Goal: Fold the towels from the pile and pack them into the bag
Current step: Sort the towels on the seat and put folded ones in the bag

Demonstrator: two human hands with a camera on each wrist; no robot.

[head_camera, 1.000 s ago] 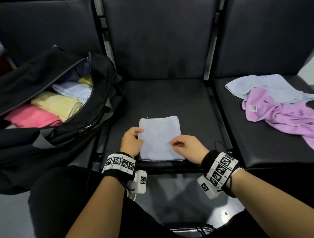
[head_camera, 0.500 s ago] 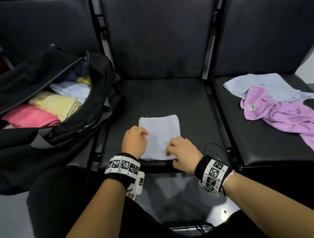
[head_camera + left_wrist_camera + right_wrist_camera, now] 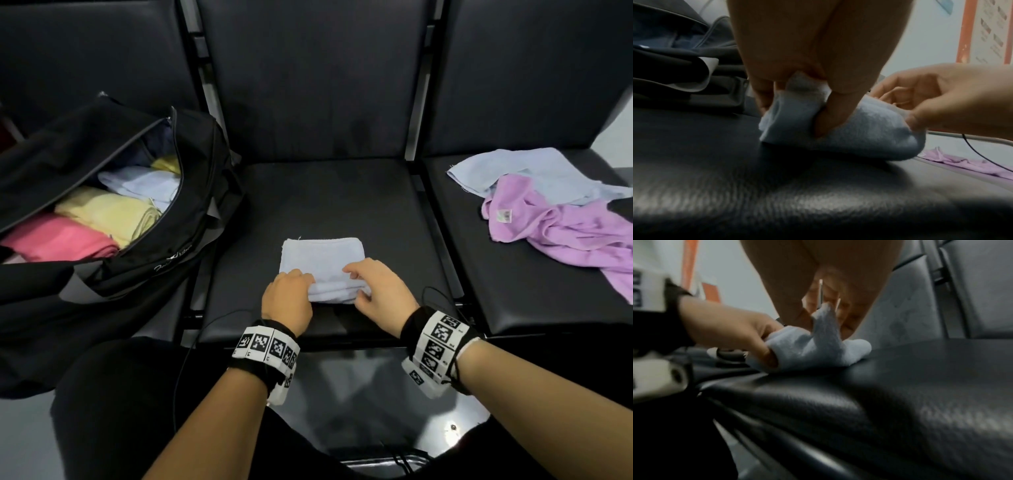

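A pale blue towel (image 3: 322, 258) lies folded on the middle black seat (image 3: 342, 198). Its near edge is lifted and turned over toward the far edge. My left hand (image 3: 291, 294) pinches the near left corner; the left wrist view shows the cloth (image 3: 849, 129) between thumb and fingers. My right hand (image 3: 376, 287) pinches the near right corner, with the towel (image 3: 818, 347) bunched under it in the right wrist view. The open black bag (image 3: 113, 219) stands on the left seat and holds folded pink, yellow and pale towels.
On the right seat lie an unfolded purple towel (image 3: 561, 233) and a pale blue towel (image 3: 534, 171), loosely piled. Black seat backs rise behind. A thin black cable (image 3: 191, 346) runs from my left wrist over the seat's front edge.
Both hands closed on the towel's near edge, lifted it and carried it away from me, so the towel now looks shorter front to back.
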